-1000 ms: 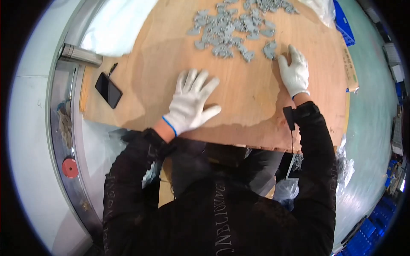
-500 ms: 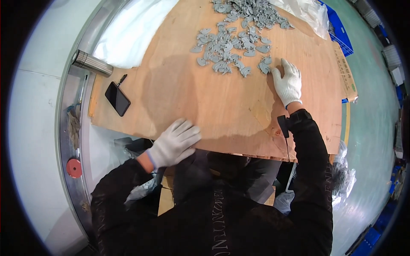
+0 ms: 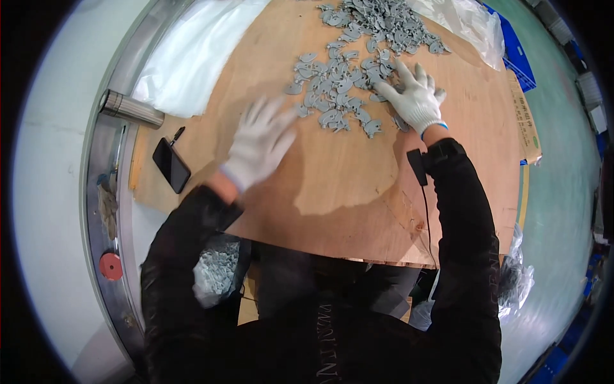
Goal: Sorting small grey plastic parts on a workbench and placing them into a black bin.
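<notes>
Many small grey curved parts (image 3: 336, 86) lie spread over a wooden tabletop (image 3: 345, 185), with a denser heap (image 3: 393, 25) of the same parts beyond them. My right hand (image 3: 414, 96), in a white knit glove, rests at the right side of the spread parts with its fingers apart. Its fingertips reach over some of them, and one part shows beside its wrist. My left hand (image 3: 259, 144), gloved the same and slightly blurred, hovers left of the spread with fingers stretched and nothing visible in it.
A black phone (image 3: 171, 165) and a metal flask (image 3: 131, 109) lie at the left, near white sheeting (image 3: 192, 57). Clear plastic (image 3: 470, 29), a blue crate (image 3: 519, 64) and cardboard (image 3: 524, 118) border the right side. A bag of grey parts (image 3: 217, 272) stands below the table's near edge.
My left hand has moved from the near table edge up and forward toward the parts. My right hand has shifted forward and left, onto the edge of the spread, its fingers spreading.
</notes>
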Available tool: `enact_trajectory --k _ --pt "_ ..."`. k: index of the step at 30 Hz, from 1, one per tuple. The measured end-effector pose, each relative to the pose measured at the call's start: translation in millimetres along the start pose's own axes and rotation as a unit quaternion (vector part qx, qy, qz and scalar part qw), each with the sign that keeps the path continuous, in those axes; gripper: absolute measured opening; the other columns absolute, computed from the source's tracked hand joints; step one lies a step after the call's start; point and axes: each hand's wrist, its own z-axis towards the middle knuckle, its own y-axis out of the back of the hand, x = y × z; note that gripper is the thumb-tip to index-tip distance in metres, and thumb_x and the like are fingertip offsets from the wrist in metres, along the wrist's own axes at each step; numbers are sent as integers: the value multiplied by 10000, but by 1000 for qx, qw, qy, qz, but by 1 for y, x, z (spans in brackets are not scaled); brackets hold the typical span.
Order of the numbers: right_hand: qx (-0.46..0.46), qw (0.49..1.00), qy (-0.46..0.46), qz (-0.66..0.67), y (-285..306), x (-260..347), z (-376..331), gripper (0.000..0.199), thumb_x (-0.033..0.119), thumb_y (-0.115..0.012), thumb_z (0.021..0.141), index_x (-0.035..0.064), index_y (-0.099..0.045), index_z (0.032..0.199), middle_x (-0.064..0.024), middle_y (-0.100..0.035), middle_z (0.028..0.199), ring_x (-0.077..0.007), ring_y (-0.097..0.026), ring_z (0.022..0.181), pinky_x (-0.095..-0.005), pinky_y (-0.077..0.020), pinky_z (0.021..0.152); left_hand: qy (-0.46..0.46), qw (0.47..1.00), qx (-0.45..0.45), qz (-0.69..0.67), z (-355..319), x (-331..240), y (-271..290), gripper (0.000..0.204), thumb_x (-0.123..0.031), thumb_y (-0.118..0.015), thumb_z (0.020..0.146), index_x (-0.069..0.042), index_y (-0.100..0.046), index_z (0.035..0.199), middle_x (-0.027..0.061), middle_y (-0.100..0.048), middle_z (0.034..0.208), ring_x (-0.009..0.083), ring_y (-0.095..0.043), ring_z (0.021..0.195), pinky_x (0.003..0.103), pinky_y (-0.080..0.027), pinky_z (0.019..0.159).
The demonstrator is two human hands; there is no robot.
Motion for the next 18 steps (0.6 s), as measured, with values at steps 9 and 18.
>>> enact_trajectory --k 9,18 --pt "59 992 107 -24 -17 -3 -27 871 673 -627 944 173 -473 1640 -217 -389 1703 -421 -298 1593 -560 -171 1292 28 997 69 18 117 -23 -90 679 -608 -622 981 -205 -564 1524 136 -450 1660 425 -364 1539 653 -229 1244" --pt "91 969 147 177 25 -18 -162 835 431 -779 915 58 -477 1598 -290 -398 1666 -495 -335 1558 -584 -297 1274 1 993 -17 -121 -5 -46 -43 501 -344 -741 949 -147 -658 1402 149 -575 1541 437 -468 1464 602 -346 1211"
